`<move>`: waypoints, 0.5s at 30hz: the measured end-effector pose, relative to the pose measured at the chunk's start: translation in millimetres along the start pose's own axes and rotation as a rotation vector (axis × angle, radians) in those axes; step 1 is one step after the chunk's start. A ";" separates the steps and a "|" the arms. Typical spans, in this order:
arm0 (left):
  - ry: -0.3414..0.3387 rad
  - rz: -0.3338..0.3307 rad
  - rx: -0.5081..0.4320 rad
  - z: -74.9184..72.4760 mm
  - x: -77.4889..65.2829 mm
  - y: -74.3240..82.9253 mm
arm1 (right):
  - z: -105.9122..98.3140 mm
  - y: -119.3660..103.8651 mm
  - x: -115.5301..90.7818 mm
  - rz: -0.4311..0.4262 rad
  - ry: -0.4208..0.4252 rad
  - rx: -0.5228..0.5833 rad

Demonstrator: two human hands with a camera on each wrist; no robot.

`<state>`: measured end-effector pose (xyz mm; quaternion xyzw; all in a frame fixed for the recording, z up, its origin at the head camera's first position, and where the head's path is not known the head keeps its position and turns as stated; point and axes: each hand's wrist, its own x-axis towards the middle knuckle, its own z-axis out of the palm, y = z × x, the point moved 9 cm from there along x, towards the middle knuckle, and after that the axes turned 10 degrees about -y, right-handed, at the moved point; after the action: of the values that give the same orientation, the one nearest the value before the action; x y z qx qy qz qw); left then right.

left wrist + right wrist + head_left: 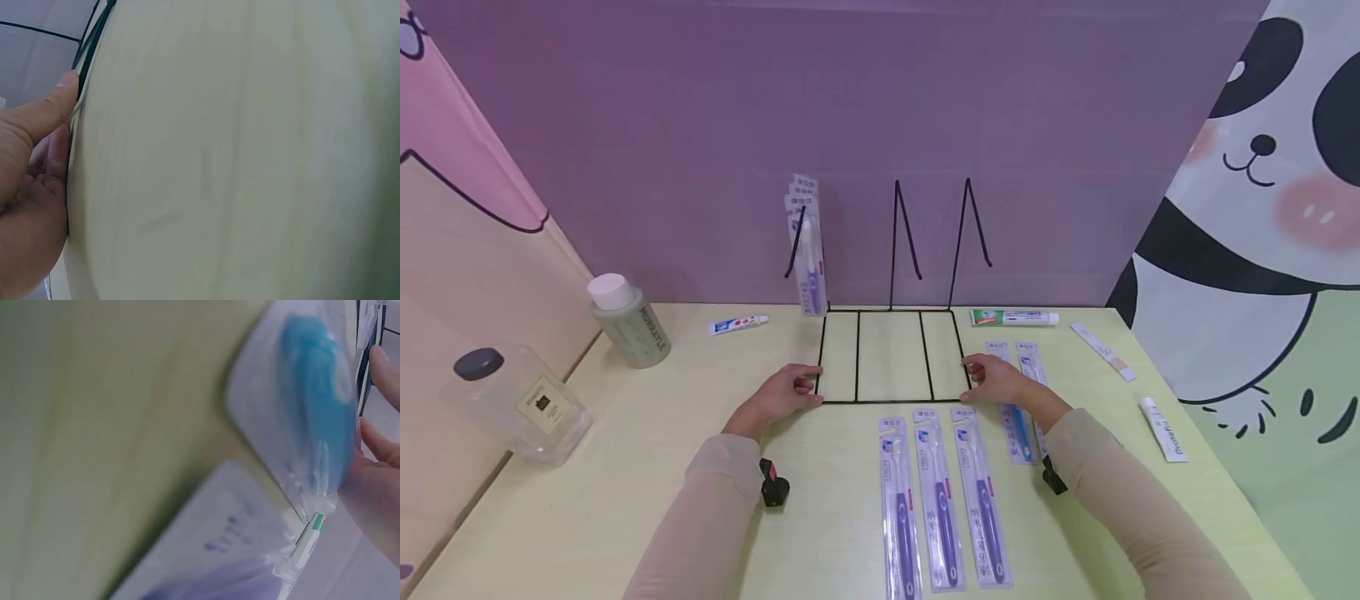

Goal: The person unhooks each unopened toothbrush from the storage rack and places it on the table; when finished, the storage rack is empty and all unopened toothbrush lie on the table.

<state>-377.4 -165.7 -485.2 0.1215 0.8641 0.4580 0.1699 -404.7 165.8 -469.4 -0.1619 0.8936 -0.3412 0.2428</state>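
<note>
A black wire display rack (891, 402) with upright hooks stands on the table against the purple backdrop. My left hand (784, 392) grips the left side of its base, thumb near the front corner. The left wrist view shows the thumb (53, 109) against the dark wire. On the opposite side my right hand (1000, 382) holds the base's right edge with thumb and fingertips. Several packaged toothbrushes (808, 258) hang on the left hook; the other two hooks carry nothing. Beneath my right wrist lies a packaged blue toothbrush (322, 406), partly hidden in the head view.
Three packaged purple toothbrushes (942, 508) lie in front of the rack. Toothpaste tubes (737, 325) (1013, 317) (1163, 429) and a slim packet (1103, 351) lie around it. At left stand a grey-green bottle (631, 323) and a clear bottle (523, 408).
</note>
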 end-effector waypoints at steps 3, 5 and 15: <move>-0.013 0.007 -0.010 1.4 0.2 1.1 | -0.3 -0.5 0.0 -0.007 -0.009 -0.002; -0.032 0.000 -0.026 1.8 1.5 1.3 | -1.4 0.5 0.1 -0.007 -0.006 -0.009; 0.381 0.213 -0.295 -72.0 0.1 41.6 | 0.9 -0.1 7.1 -0.039 -0.019 -0.073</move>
<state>-404.4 -196.8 -412.9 0.0972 0.7866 0.6090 -0.0290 -410.0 162.1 -472.2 -0.1912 0.8997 -0.3115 0.2385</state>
